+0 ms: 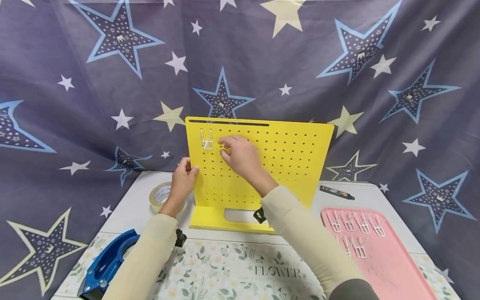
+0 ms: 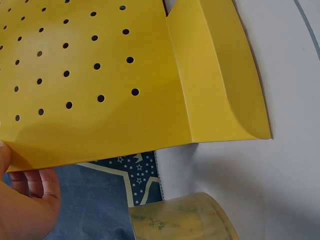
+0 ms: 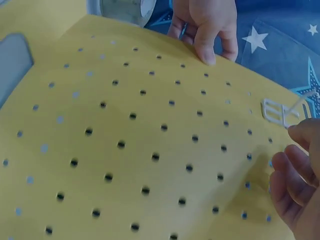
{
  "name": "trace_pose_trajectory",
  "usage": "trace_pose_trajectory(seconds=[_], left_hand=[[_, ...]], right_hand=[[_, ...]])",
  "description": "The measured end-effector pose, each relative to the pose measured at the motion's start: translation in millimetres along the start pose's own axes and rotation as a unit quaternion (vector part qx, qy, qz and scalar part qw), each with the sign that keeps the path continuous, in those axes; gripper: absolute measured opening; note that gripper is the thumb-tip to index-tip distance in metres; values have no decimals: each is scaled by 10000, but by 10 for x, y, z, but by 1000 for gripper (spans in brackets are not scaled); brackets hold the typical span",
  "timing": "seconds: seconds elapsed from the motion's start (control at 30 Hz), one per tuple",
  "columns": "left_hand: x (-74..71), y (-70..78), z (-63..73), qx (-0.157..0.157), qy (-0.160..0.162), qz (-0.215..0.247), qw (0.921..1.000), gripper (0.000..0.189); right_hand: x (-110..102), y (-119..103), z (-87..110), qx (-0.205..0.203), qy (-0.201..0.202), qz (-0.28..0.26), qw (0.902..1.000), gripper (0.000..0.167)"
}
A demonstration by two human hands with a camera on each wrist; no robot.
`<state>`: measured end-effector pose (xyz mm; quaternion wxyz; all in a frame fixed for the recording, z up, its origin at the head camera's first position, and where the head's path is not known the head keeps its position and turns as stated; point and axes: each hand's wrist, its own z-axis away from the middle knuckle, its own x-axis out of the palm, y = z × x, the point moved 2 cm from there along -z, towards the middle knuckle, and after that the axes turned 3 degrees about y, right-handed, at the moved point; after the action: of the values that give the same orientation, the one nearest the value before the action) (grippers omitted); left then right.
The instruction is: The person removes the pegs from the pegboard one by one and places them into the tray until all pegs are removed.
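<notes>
A yellow pegboard (image 1: 288,166) with rows of small holes stands upright on its base. My left hand (image 1: 183,179) grips its left edge, thumb on the front and fingers (image 2: 50,185) behind. A white wire hook (image 1: 207,144) hangs in the upper left holes. My right hand (image 1: 241,156) is in front of the board, just right of that hook, with its fingers loosely bent and nothing visible between them. In the right wrist view the fingertips come close to the hook (image 3: 280,113).
Several white hooks (image 1: 363,225) lie on a pink tray (image 1: 390,271) at the right. A black marker (image 1: 336,192) is behind the tray. Left of the board sits a tape roll (image 1: 157,198), with a blue tool (image 1: 108,262) nearer me. A starry curtain (image 1: 262,62) hangs behind.
</notes>
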<state>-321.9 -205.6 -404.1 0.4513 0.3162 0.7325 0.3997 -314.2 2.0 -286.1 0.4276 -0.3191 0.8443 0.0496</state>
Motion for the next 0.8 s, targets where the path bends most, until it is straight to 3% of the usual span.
trace_pose_trajectory(seconds=[0.33, 0.8], left_hand=[[21, 15, -10, 301, 109, -177, 9993, 22], [18, 11, -13, 254, 138, -287, 9992, 22]], right_hand=[[137, -229, -137, 28, 225, 313, 9993, 27], [297, -333, -160, 187, 714, 509, 9960, 20]])
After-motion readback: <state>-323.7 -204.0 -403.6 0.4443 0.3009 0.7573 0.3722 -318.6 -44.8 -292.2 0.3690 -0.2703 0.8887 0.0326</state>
